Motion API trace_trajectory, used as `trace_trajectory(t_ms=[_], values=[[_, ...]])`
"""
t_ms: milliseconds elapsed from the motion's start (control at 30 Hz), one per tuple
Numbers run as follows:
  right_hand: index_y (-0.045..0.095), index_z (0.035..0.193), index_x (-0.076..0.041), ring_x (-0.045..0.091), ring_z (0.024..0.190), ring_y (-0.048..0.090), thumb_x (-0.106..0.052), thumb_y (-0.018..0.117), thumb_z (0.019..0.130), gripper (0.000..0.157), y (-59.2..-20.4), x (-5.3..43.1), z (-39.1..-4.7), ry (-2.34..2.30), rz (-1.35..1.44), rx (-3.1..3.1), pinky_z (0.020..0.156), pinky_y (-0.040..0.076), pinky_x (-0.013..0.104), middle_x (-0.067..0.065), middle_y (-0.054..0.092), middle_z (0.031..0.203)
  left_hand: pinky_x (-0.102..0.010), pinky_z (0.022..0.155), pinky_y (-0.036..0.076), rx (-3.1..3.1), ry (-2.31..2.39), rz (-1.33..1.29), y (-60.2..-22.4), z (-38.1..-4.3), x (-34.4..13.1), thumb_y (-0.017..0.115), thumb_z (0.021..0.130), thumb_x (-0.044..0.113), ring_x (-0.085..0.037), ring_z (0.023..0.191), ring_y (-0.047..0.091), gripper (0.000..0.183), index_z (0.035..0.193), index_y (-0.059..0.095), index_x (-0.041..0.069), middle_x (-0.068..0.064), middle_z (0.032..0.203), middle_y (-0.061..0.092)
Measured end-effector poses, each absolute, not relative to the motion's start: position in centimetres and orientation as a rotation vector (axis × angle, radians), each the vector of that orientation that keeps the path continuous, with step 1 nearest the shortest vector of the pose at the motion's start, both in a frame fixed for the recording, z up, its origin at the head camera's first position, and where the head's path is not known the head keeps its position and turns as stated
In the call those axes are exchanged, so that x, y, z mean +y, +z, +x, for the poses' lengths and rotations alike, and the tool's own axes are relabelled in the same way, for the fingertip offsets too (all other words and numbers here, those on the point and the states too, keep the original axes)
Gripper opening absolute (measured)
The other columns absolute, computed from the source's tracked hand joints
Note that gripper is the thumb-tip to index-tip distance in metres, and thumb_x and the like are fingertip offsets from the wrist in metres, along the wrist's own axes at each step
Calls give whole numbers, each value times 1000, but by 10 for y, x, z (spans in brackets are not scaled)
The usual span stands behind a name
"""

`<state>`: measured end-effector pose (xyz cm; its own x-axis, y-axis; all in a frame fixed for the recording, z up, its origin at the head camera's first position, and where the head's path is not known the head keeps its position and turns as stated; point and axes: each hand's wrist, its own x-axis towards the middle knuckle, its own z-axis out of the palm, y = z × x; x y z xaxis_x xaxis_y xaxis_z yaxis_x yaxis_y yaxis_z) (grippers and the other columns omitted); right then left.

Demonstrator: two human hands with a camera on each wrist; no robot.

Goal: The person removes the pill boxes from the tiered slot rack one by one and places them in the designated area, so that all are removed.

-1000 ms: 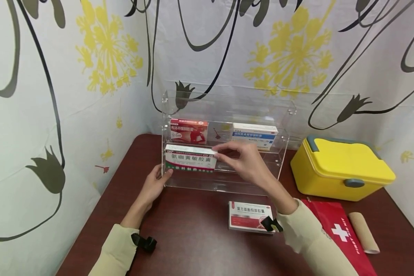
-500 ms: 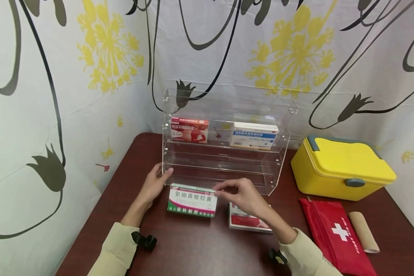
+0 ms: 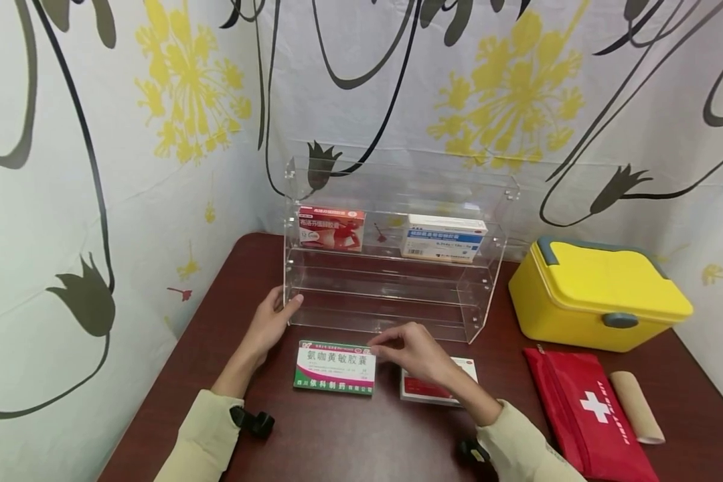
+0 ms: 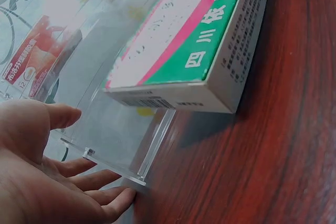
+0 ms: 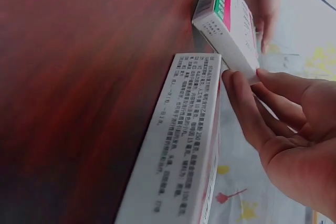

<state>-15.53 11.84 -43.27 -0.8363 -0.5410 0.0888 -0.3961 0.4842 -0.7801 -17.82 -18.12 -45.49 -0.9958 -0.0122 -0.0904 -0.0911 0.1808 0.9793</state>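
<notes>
My right hand (image 3: pixel 411 351) pinches the upper right corner of a white, green and pink medicine box (image 3: pixel 335 368) between thumb and fingertips. That box lies low over the table in front of the clear acrylic rack (image 3: pixel 385 321), its printed face up; in the left wrist view its near end (image 4: pixel 173 98) tilts above a shadow on the wood. At the rack's lower left corner, my left hand (image 3: pixel 272 320) holds the side panel, thumb inside and fingers outside. A red-and-white medicine box (image 3: pixel 442 391) lies partly hidden under my right hand and wrist.
On the rack's upper shelf stand a red medicine box (image 3: pixel 331 229) at left and a blue-and-white one (image 3: pixel 444 239) at right. To the right sit a yellow lidded case (image 3: pixel 596 301), a red first aid pouch (image 3: pixel 590 415) and a cardboard tube (image 3: pixel 636 407).
My right hand has brought the green-and-white medicine box from the rack's lower shelf down and forward to the table, tilting it flatter. The left hand has stayed on the rack.
</notes>
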Motion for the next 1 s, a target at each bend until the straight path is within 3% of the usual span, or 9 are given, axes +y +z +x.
trace_trajectory(t_ms=[333,767,1000], values=[[78,92,-4,9,70,69,-7,71,90,7,-437,102,-165,-1134,-848,2580,64,54,23,4,73,90,-46,110,32,2361,1946,-100,-456,-177,-181,57,100,40,-28,138,37,63,149,33,9,-15,150,39],[79,87,-9,-2,65,62,-9,74,88,5,-433,93,-166,-930,-961,2753,63,51,23,-4,72,77,-46,110,33,2364,1953,-89,-450,-179,-182,56,100,40,-27,137,39,64,150,32,9,-14,150,40],[77,93,-6,5,71,65,-10,74,88,7,-422,103,-159,-941,-978,2826,61,53,22,2,73,86,-47,111,31,2365,1934,-92,-455,-177,-183,56,99,42,-29,138,37,66,150,31,8,-15,151,39]])
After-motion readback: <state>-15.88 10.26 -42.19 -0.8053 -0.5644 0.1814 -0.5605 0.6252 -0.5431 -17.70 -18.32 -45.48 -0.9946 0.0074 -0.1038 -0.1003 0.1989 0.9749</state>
